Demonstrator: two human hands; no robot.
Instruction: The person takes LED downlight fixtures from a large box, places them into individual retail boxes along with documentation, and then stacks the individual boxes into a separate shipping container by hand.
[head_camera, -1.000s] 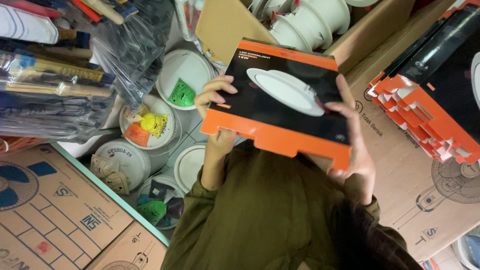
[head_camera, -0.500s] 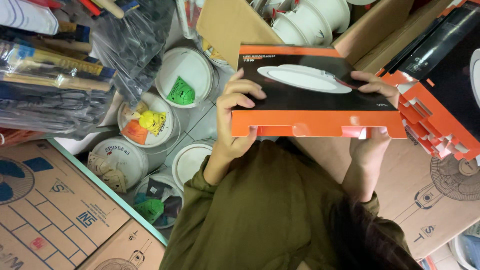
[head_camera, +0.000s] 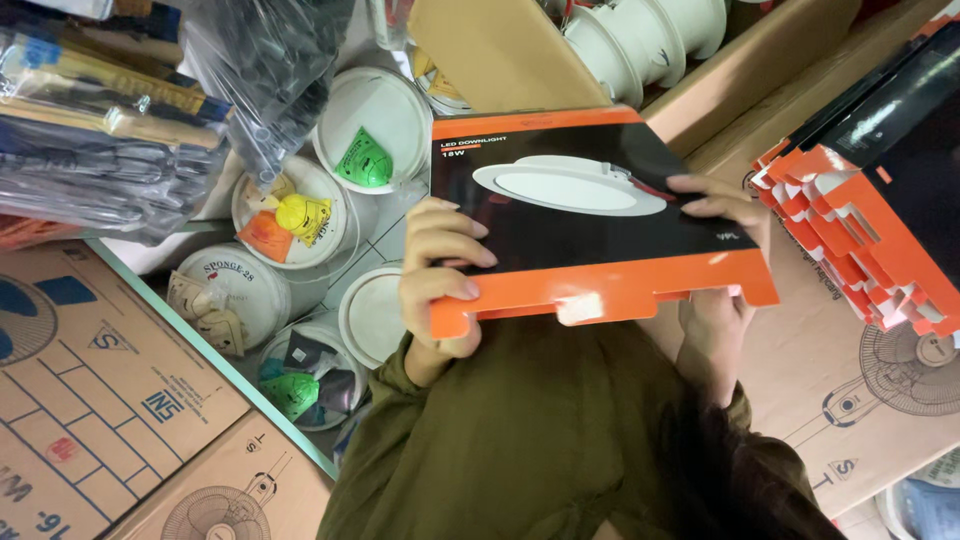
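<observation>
- The olive-green sleeves (head_camera: 560, 440) fill the near edge of the view, both arms raised toward the box.
- The left hand (head_camera: 440, 275) closes on the flat orange-and-black box (head_camera: 600, 235): its grip wraps the left edge, fingers curled over the printed top, thumb out of sight below.
- The right hand (head_camera: 715, 290) holds the right side, fingertips laid over the top near the far-right corner, palm under the orange flap (so both hands carry it clear of everything below).
- Since a second ago the box has levelled out from a tilt and swung a little to the right, and the picture of a round white lamp now faces up; it looks held for a look at its face rather than set down.
- Just right, a stack of like orange boxes (head_camera: 860, 230) leans on a brown carton (head_camera: 860, 400).
- Left and below, white round tubs (head_camera: 290, 215) hold small coloured packets on the tiled floor.
- Farther off, plastic-wrapped bundles (head_camera: 110, 150) and white lamp fittings (head_camera: 640, 35).
</observation>
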